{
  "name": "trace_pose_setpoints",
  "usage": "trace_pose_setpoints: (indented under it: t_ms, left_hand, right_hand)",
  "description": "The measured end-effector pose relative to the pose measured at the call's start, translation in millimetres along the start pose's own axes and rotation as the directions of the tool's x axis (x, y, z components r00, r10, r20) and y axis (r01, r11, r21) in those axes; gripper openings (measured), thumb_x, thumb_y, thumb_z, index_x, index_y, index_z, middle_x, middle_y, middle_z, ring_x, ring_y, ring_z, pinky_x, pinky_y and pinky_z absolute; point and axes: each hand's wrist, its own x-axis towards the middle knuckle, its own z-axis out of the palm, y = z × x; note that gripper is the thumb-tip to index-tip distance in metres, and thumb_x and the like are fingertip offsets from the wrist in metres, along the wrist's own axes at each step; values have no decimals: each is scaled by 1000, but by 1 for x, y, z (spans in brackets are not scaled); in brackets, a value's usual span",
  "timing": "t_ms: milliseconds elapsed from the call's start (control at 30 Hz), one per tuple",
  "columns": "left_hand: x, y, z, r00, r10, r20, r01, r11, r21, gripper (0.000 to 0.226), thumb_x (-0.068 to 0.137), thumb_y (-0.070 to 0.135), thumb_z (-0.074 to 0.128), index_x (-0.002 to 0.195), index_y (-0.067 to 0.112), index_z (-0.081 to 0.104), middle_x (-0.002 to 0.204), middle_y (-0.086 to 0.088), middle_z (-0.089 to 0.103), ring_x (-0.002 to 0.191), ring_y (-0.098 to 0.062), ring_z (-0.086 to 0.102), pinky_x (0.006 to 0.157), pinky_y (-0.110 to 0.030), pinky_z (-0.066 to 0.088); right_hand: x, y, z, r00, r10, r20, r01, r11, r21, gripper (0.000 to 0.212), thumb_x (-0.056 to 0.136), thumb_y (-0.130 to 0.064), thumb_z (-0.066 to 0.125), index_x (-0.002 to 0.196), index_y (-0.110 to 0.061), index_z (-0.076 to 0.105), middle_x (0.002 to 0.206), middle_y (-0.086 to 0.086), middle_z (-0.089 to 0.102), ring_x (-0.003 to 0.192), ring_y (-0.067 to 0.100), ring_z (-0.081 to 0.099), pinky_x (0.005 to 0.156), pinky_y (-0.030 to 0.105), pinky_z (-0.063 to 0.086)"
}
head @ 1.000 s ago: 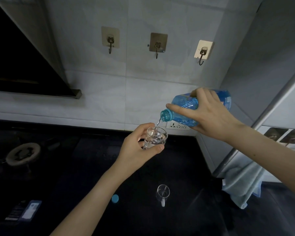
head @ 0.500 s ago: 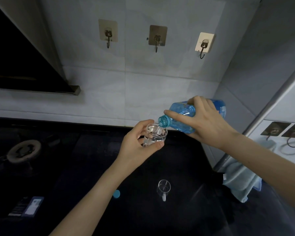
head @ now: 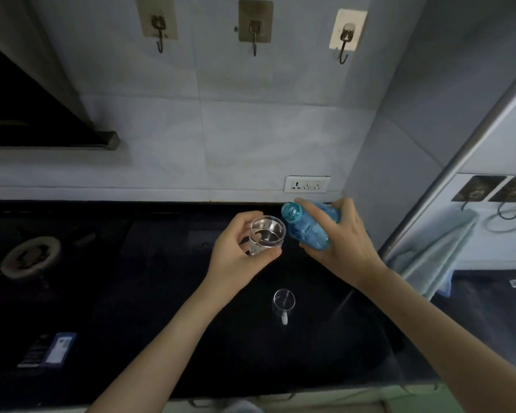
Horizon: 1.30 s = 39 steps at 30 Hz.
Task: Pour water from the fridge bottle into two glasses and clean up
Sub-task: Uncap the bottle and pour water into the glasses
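Note:
My left hand [head: 239, 251] grips a small clear glass [head: 267, 235] with water in it, held above the dark counter [head: 161, 293]. My right hand [head: 340, 242] holds an uncapped blue plastic bottle [head: 306, 226] just right of the glass. The bottle is tipped back, and its open mouth faces up and left, beside the glass rim. No water runs from it. A second clear glass with a handle [head: 283, 304] stands on the counter below my hands and looks empty.
A gas burner [head: 32, 256] sits at the left of the counter. A small card [head: 61, 348] lies near the front left. A light blue towel [head: 438, 251] hangs at the right. A wall socket [head: 307, 184] and three hooks are behind.
The bottle has tipped back from pouring and the stream has stopped. Both hands, with glass and bottle, have come lower toward the counter.

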Motion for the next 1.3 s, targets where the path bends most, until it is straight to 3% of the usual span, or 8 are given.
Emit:
trace_pose_setpoints:
  t_ms: [100, 200, 333, 433, 767, 967, 1100, 1300]
  left_hand:
    - [-6, -18, 6, 999, -39, 0, 39, 999, 3, 54, 68, 13, 84, 112, 28, 58, 106, 15, 67, 102, -2, 63, 82, -10, 47]
    - [-12, -39, 11, 995, -103, -18, 103, 995, 18, 53, 65, 12, 86, 107, 27, 58, 103, 17, 67, 99, 1, 63, 81, -8, 46]
    - [-18, -71, 16, 980, -191, -48, 194, 978, 79, 52, 62, 16, 88, 102, 28, 58, 101, 14, 67, 98, 0, 63, 88, -19, 48]
    - [-24, -95, 18, 967, -245, -76, 253, 959, 129, 53, 61, 20, 88, 101, 30, 56, 101, 13, 66, 98, 1, 62, 89, -19, 47]
    - [-38, -158, 35, 922, -366, -129, 386, 898, 211, 55, 58, 22, 88, 95, 34, 50, 92, 16, 65, 88, 5, 62, 70, -13, 47]
    - [-43, -173, 38, 906, -401, -135, 423, 868, 262, 79, 63, 21, 87, 131, 25, 48, 109, 14, 60, 100, 4, 57, 84, -9, 39]
    - [-43, -179, 38, 922, -369, -122, 388, 855, 344, 55, 62, 18, 87, 108, 29, 60, 104, 14, 57, 98, -3, 57, 81, -13, 41]
    - [-43, -189, 43, 910, -396, -126, 413, 828, 381, 54, 58, 17, 88, 99, 33, 57, 99, 15, 56, 91, 1, 56, 76, -14, 42]
  right_hand:
    - [-25, 7, 17, 991, 133, -19, -129, 985, 118, 90, 70, -28, 83, 142, -42, 32, 110, 7, 35, 99, 26, 48, 83, 42, 53]
    - [-51, 16, 39, 961, 273, -42, -254, 933, 254, 89, 70, -28, 84, 142, -43, 34, 111, -5, 28, 100, 14, 44, 87, 17, 44]
    - [-79, 24, 70, 899, 435, -45, -390, 844, 368, 90, 68, -27, 87, 140, -43, 36, 111, -3, 32, 99, -7, 40, 79, -4, 34]
    - [-95, 27, 90, 842, 537, -54, -459, 765, 451, 90, 68, -25, 88, 139, -44, 37, 112, -2, 33, 104, -18, 39, 80, -5, 36]
    - [-128, 30, 139, 703, 710, -43, -563, 593, 575, 88, 70, -27, 86, 133, -58, 33, 115, -6, 32, 104, -13, 45, 82, 1, 42]
    - [-142, 37, 158, 665, 746, -41, -599, 565, 568, 91, 70, -22, 86, 138, -48, 32, 115, -6, 31, 106, -16, 41, 85, 0, 38]
    - [-144, 42, 164, 664, 746, -52, -592, 567, 573, 90, 69, -22, 87, 138, -44, 33, 115, -5, 31, 108, -16, 41, 89, -2, 35]
    - [-147, 44, 169, 648, 761, -43, -600, 544, 587, 91, 68, -29, 86, 139, -44, 33, 112, -16, 29, 109, -14, 42, 89, -2, 36]
